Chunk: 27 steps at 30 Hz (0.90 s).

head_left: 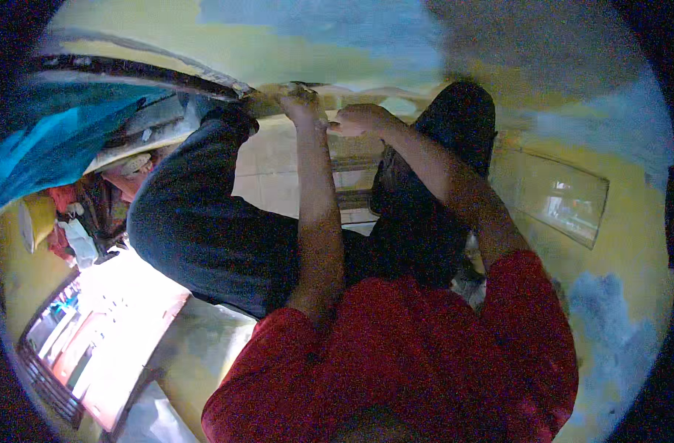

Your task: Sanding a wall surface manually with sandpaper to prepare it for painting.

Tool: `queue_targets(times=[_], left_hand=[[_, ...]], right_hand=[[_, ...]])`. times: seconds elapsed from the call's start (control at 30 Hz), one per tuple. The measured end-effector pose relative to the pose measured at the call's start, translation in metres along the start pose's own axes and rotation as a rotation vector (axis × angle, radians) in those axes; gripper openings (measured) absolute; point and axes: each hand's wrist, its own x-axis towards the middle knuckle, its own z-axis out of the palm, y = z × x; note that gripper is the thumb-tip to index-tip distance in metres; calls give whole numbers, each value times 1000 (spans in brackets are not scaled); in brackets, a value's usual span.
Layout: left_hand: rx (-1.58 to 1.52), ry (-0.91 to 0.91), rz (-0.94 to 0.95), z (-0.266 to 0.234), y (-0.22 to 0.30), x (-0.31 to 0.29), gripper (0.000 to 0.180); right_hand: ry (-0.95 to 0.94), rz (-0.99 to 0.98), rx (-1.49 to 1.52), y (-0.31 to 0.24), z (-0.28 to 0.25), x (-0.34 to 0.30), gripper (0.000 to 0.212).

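Both of my arms reach forward between my bent knees. My left hand [303, 108] is closed at the base of the painted wall [337, 63], beside the end of a dark ledge. Something small and dark shows at its fingertips, too dim to name. Just right of it, a little nearer to me, my right hand [360, 120] has its fingers curled together, pointing toward my left wrist. Whatever it may hold is hidden. Under the hands lies a pale tiled surface [267, 173] with darker bands across it.
A dark curved ledge [141, 71] runs along the wall at the far left, above a teal cloth [67, 140]. A yellow container [36, 221] and cluttered items stand below it. Bright light enters through a doorway [122, 317]. A rectangular framed panel [562, 196] is on the right.
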Motion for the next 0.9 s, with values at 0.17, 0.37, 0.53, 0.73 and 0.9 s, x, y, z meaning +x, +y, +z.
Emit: queue_targets(times=[0.17,0.37,0.53,0.73,0.9], left_hand=[[132,-33,-9,-22,23,35,71],[284,-100,210,-98,17,84,68],[-220,-666,97,-38,-22,52,61],[-57,-406,86,-79,6,85,69],[-310,-73,-327,-41,6,53,67]], right_hand=[[344,-218,-64,-6,21,35,61],[84,-113,201,-79,-95,-83,65],[70,-7,243,-26,-69,-87,75],[128,-120,231,-55,-76,-73,81],[173,-207,217,-38,-58,-56,80]])
